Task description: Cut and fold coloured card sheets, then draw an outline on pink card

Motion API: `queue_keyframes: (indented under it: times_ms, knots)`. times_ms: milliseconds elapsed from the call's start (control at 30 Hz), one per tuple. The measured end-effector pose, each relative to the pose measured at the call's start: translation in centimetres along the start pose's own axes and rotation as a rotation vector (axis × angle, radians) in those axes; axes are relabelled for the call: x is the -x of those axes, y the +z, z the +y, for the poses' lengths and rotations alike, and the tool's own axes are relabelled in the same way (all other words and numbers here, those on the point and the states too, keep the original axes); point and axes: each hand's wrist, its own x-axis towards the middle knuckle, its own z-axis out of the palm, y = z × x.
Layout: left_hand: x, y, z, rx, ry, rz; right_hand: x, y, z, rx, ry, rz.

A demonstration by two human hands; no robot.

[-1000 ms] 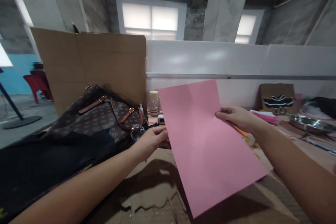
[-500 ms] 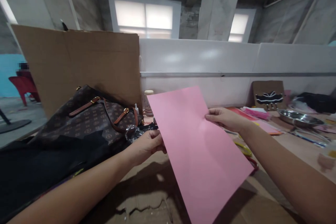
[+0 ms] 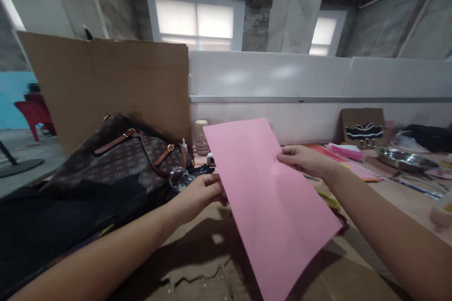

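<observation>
Pink sheet tilts above near cardboard. Right hand: grip pinching its right edge. Left hand: at left edge, closure unclear. Uneven pull could crease it.

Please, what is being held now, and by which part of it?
A pink sheet: the right hand pinches its right edge. The left hand is at its left edge, grip unclear.

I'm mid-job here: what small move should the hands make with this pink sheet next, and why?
I'd perhaps ease the right hand slightly outward to flatten the pink sheet: it bends beside that hand's pinch on its right edge, while the left hand is at its left edge.
</observation>
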Motion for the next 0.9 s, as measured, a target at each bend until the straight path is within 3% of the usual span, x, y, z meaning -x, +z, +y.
queue_keyframes:
  times_ms: [200, 300, 400, 600, 767, 900]
  knots:
    - [-0.6, 0.1, -0.8, -0.25, -0.063, 0.282, -0.3, 1.5, 0.1, 0.116, 0.002, -0.016]
    - [-1.1, -0.9, -2.4, -0.407, -0.064, 0.293, -0.6, 3.1, 0.2, 0.187, 0.029, -0.045]
    - [-1.3, -1.9, -3.4, -0.544, 0.058, 0.279, -0.7, 4.2, 0.5, 0.265, 0.068, -0.051]
    - [-0.8, -2.5, -3.0, -0.793, 0.268, 0.286, -0.7, 4.4, 0.7, 0.377, 0.127, -0.025]
    - [-1.2, -3.1, -2.7, -0.777, 0.268, 0.438, -1.1, 4.1, 1.4, 0.428, 0.133, -0.016]
    - [-1.9, -3.7, -3.1, -0.757, 0.223, 0.45, -1.1, 3.7, 1.5, 0.457, 0.089, 0.008]
